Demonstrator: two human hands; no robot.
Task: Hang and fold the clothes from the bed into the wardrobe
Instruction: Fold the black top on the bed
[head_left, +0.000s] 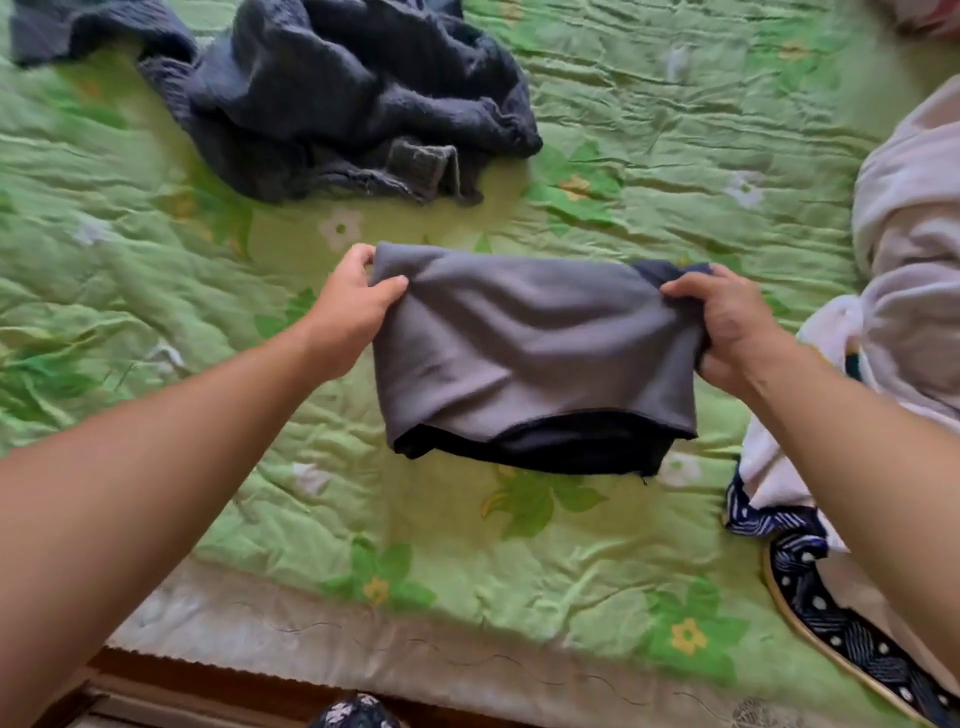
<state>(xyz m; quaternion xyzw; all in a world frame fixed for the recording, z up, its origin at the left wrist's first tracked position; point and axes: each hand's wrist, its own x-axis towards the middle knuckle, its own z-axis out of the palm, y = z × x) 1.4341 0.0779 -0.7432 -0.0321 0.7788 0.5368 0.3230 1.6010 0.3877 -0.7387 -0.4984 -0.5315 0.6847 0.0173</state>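
A folded grey garment (530, 348) with a dark inner layer hangs just above the bed, stretched between both hands. My left hand (353, 306) pinches its upper left edge, thumb on top. My right hand (727, 322) grips its right edge with curled fingers. A crumpled dark grey knit garment (332, 93) lies on the bed behind it, at the upper left. A pale pink-white garment (909, 249) is heaped at the right edge of the bed. The wardrobe is not in view.
The bed is covered by a green floral quilt (649, 156). A dark blue patterned cloth with white dots (831, 618) lies at the lower right. The bed's near edge and a brown wooden floor strip (171, 686) show at the bottom.
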